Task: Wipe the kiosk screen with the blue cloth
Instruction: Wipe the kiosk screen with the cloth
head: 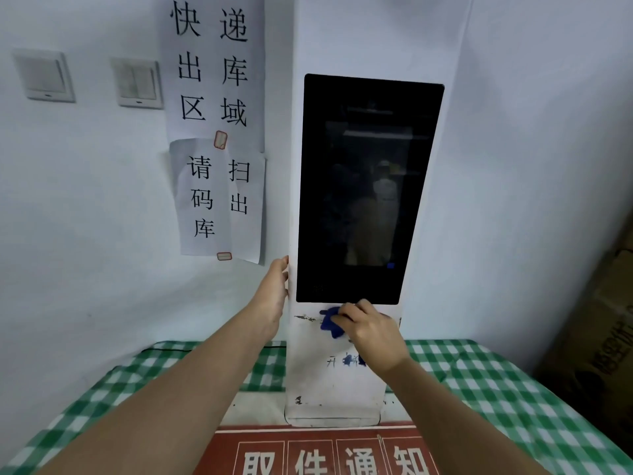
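Observation:
A tall white kiosk [339,382] stands on the table, with a dark, switched-off screen [366,190] set in its upper face. My right hand [371,332] holds a bunched blue cloth [330,322] against the white panel just below the screen's bottom edge. My left hand [272,293] rests flat on the kiosk's left side edge, level with the lower part of the screen, fingers pointing up.
A green and white checked tablecloth [496,389] covers the table. A red sign with white characters [325,454] lies at the kiosk's foot. Paper notices [215,132] and two wall switches [44,75] are on the left wall. A cardboard box [599,330] stands at right.

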Available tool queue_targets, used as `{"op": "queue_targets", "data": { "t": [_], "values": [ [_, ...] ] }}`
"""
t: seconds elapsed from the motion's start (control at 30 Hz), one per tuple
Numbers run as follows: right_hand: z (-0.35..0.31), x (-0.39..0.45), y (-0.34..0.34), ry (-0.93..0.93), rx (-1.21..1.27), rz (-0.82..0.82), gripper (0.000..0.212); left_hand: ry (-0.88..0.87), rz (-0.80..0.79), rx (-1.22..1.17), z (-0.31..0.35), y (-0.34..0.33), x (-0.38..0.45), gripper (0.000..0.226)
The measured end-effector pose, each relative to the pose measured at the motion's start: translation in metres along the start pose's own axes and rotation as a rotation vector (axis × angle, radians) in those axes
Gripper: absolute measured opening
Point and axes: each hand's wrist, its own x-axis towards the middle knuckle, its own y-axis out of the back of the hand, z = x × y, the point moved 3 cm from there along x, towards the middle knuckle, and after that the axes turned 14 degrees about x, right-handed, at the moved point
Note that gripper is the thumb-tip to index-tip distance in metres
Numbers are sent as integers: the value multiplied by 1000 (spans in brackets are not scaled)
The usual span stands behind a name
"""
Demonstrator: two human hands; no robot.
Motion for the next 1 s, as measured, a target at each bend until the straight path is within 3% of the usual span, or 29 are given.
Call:
{"op": "queue_targets", "data": {
  "t": [0.1, 0.33, 0.47, 0.6, 0.67, 0.8, 1.0],
  "values": [
    [-3, 3, 10, 19, 22, 61, 55, 18, -14, 20, 0, 1, -1, 45],
    [-15, 47, 50, 7, -23, 346, 49, 8, 7, 2, -3, 0, 4, 33],
    [-12, 34, 24, 22, -31, 301, 56, 7, 9, 8, -6, 2, 11, 44],
    [-9, 15, 2, -30, 7, 46, 83, -9, 9, 21, -7, 3, 15, 46],
    [-7, 12, 1, -47, 16, -31, 87, 4, 6, 21, -8, 4, 15, 47],
    [-14, 20, 24, 53, 19, 85, 57, 22, 6, -2, -6, 3, 14, 41],
    [-27, 56, 56, 28, -33, 297, 57, 24, 21, -28, -7, 1, 17, 32]
  ]
}}
